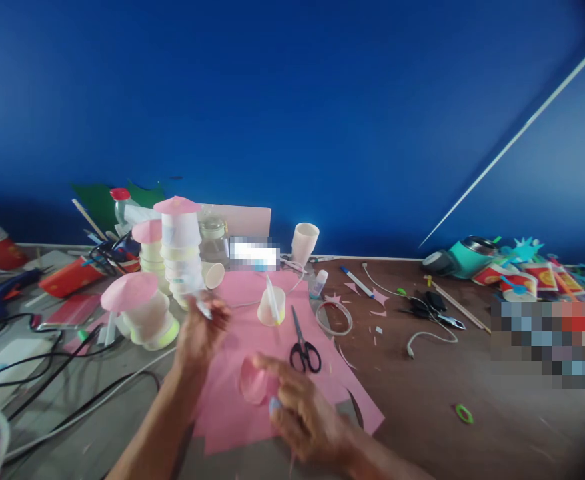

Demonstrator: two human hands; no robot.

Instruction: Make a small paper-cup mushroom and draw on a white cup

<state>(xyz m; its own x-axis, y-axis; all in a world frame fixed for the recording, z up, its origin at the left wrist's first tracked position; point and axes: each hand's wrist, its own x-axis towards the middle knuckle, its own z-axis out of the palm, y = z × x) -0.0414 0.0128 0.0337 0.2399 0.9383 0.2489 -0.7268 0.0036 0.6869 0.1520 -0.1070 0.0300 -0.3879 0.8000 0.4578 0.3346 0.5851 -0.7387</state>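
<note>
My left hand (199,333) is raised beside the stacked paper cups, smeared by motion. Its fingers are closed around a small whitish thing (203,308) too blurred to name. Over the pink paper sheet (232,413), my right hand (306,415) grips a small curved piece of pink paper (253,381) at its right edge. A light blue bit (275,405) shows by the right thumb; its kind is unclear. Black-handled scissors (302,350) lie just beyond that hand. Behind them is a white paper cup (271,308) with a pale pen-like stick (273,300) across it.
Cup towers with pink paper roofs (177,205) stand at left, above tangled cables (72,360). A small bottle (318,285), a blue marker (357,281) and a coiled white cable (334,319) lie right of the sheet. Farther right are a teal container (465,259) and decorated cups (519,287).
</note>
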